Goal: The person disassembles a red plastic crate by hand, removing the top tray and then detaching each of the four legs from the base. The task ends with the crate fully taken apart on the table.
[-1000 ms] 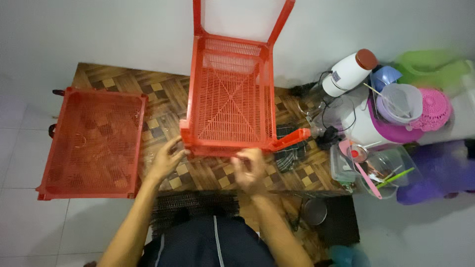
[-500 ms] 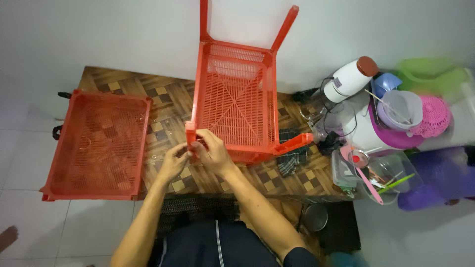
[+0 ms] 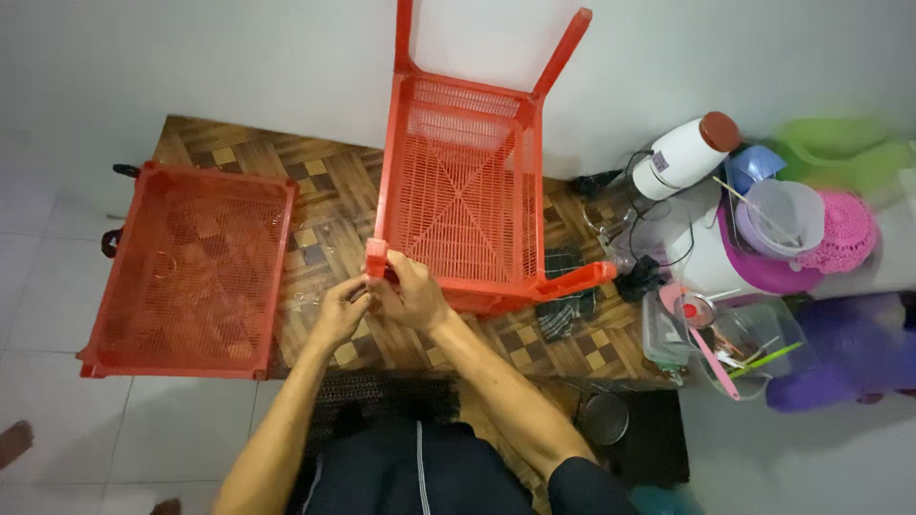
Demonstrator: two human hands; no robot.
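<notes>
Patterned wooden surface [image 3: 315,181] at centre carries a red mesh rack [image 3: 463,200]; left hand [image 3: 339,313] and right hand [image 3: 408,291] both pinch its near-left corner.

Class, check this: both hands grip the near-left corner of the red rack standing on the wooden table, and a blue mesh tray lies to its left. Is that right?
One detail is wrong: the mesh tray is red, not blue, as the head view shows. Both hands, left and right, do grip the near-left corner of the red rack on the wooden table, with the tray to its left.
</notes>
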